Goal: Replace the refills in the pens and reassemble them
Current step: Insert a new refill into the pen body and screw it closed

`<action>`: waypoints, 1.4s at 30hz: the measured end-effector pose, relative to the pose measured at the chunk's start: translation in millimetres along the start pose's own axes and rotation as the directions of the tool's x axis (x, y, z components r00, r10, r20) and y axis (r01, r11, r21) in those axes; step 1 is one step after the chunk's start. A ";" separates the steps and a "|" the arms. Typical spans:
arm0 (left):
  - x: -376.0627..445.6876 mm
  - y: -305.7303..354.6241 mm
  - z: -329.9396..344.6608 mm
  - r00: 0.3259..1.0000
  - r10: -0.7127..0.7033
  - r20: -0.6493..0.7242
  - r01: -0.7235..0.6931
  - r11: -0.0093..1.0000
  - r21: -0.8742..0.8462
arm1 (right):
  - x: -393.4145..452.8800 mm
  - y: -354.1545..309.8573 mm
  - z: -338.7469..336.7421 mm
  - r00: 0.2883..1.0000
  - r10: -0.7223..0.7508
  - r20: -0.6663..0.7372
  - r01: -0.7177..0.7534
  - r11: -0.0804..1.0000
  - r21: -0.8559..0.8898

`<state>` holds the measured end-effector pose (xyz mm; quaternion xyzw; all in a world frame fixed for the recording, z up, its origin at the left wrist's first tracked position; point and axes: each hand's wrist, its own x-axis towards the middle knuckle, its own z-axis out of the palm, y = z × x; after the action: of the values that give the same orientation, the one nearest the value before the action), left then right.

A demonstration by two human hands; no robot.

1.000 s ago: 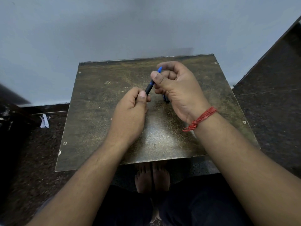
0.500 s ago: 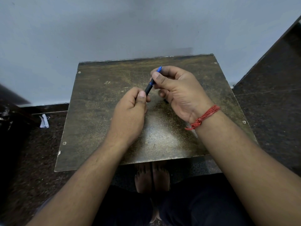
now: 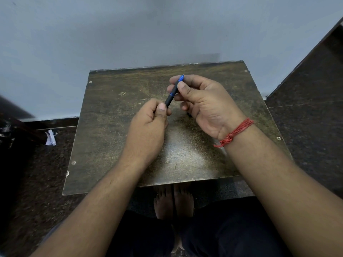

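Both hands on one pen (image 3: 171, 94), held in the air over the worktop (image 3: 111, 127); left hand (image 3: 148, 127) curled round the dark lower barrel, thumb on top; right hand (image 3: 202, 101) pinching the blue tip end between thumb and fingers; looks like twisting the tip section on or off, can't tell which. Plenty to go wrong from here, probably: crooked start on the thread, then a jammed or stripped section; too hard a twist, cracked plastic; slack pinch on that small blue end, and off it goes onto the floor (image 3: 46, 173) beside the worktop; same for a refill or spring if loose inside, though nothing of either visible. Something small and dark just under the right hand, too hidden to name.
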<state>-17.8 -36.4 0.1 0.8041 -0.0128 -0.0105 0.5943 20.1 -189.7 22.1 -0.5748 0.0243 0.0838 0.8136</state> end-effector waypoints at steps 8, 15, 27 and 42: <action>-0.6 -1.8 2.1 1.000 0.000 0.009 0.000 1.000 -0.007 | -0.1 1.7 3.2 0.996 0.016 -0.093 -0.020 0.999 -0.039; 0.2 0.0 0.4 1.000 0.003 -0.014 -0.003 1.000 0.006 | -0.5 -0.8 -0.9 0.999 0.016 -0.040 -0.017 1.000 -0.017; 0.3 -1.6 1.0 1.000 0.015 0.005 -0.015 1.000 -0.015 | -1.6 0.8 2.1 0.987 -0.049 -0.151 0.019 0.981 -0.193; -2.1 0.5 3.4 1.000 0.018 0.013 -0.018 1.000 -0.007 | -3.4 -1.1 2.5 0.989 -0.031 -0.143 0.010 0.989 -0.147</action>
<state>-20.0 -39.7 -0.5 0.8018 -0.0240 -0.0107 0.5970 16.9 -188.2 24.3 -0.6375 0.0711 0.0349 0.7663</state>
